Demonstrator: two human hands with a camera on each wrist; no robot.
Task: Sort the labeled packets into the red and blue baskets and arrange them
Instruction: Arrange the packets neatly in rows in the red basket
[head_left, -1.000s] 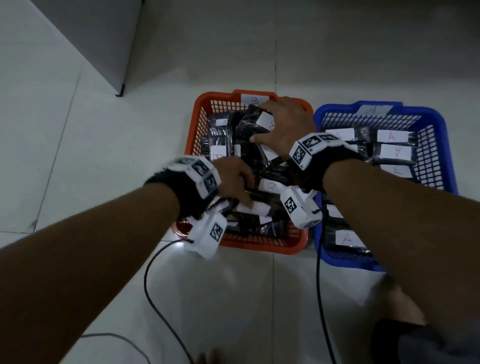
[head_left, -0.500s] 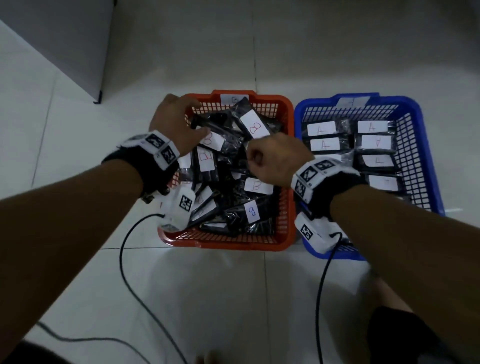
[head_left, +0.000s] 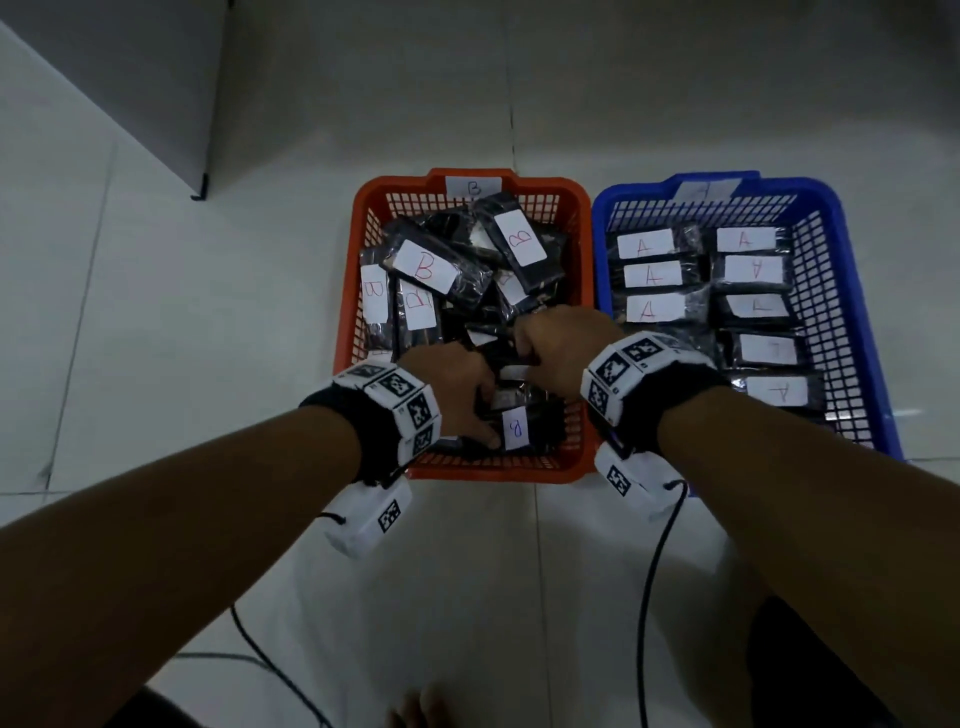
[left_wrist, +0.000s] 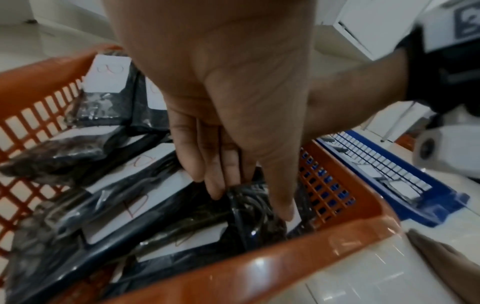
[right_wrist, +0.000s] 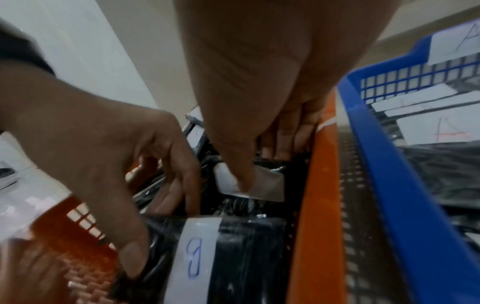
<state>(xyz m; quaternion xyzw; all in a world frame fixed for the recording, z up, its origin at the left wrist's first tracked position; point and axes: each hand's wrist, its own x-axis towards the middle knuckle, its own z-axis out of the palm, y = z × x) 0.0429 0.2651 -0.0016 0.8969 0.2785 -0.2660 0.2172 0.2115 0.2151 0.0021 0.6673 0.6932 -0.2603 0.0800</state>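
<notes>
The red basket (head_left: 498, 475) holds a loose heap of black packets with white "B" labels (head_left: 431, 270). The blue basket (head_left: 800, 183) to its right holds "A" packets (head_left: 649, 275) in two neat rows. My left hand (head_left: 483, 415) reaches into the red basket's near end and pinches a black packet with a blue "B" label (right_wrist: 197, 257) between thumb and fingers (left_wrist: 213, 181). My right hand (head_left: 524, 353) is curled in the middle right of the red basket. Its thumb presses the white label of another packet (right_wrist: 267, 185), with the fingers behind it by the basket wall (right_wrist: 319, 185).
Both baskets stand side by side on a pale tiled floor. A grey cabinet corner (head_left: 156, 78) stands at the far left. Black wrist cables (head_left: 654, 571) trail over the floor toward me, and toes (head_left: 415, 712) show at the bottom edge.
My left hand has come from the red basket's far left corner to its near end and taken hold of the blue "B" packet. My right hand has stayed mid-basket, near the right wall.
</notes>
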